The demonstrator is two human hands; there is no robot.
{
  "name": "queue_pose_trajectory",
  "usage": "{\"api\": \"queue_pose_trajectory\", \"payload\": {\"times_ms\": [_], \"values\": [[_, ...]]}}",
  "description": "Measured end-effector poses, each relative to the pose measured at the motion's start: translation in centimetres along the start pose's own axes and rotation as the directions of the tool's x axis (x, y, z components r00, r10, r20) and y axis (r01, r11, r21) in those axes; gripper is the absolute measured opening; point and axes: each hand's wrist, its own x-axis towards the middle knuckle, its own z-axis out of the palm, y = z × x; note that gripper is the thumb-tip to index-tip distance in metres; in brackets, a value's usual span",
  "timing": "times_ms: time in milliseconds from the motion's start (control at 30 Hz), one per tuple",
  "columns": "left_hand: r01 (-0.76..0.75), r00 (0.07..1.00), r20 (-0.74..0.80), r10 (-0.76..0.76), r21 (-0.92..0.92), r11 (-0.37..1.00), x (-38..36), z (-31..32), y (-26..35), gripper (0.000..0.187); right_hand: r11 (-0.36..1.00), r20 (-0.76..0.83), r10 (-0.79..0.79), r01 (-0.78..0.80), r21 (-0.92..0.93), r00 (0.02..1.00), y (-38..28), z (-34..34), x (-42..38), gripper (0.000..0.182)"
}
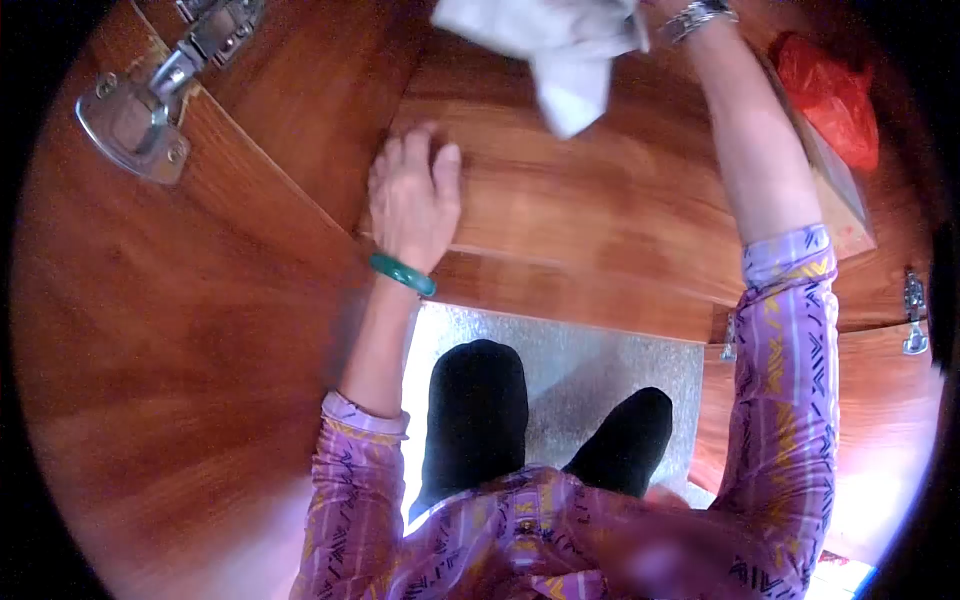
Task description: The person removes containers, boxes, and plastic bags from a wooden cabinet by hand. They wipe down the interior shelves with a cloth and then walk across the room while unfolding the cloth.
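So from my feed I'm looking straight down at the inside of a wooden cabinet, warm reddish-brown panels everywhere. My left hand (412, 200) is lying flat on the edge of the wooden shelf (590, 215), fingers together and pressed down on the board, not gripping anything, with a green bangle (402, 273) on the wrist. My right arm reaches up to the top of the frame, and the right hand (655, 10) is mostly cut off by the edge there, so I can't see the fingers properly, but the white cloth (560, 50) hangs bunched from it and droops down onto the back of the shelf, so it's clamped in that hand. There's a metal bracelet (697, 17) on that wrist. The cloth sits well apart from my left hand, up and to the right of it. A metal hinge (150, 95) is on the open door panel at upper left, and a red plastic bag (830, 95) lies on a box at upper right. Below the shelf there's a shiny metal floor plate (570, 370) under my dark trouser legs.
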Motion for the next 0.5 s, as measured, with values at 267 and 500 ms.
{"api": "queue_pose_trajectory", "payload": {"times_ms": [267, 500], "values": [[-0.03, 0.978, -0.185, -0.094, -0.576, 0.817, 1.3, 1.9, -3.6, 0.055, 0.503, -0.219, 0.755, -0.76, -0.411, 0.618, 9.2, 0.0, -17.3, 0.046], [-0.019, 0.964, -0.225, -0.138, -0.58, 0.814, 0.8, 1.1, -2.9, 0.05, 0.257, -0.197, 0.826, -0.664, -0.702, 0.528, 16.0, 3.1, -12.9, 0.042]]}}
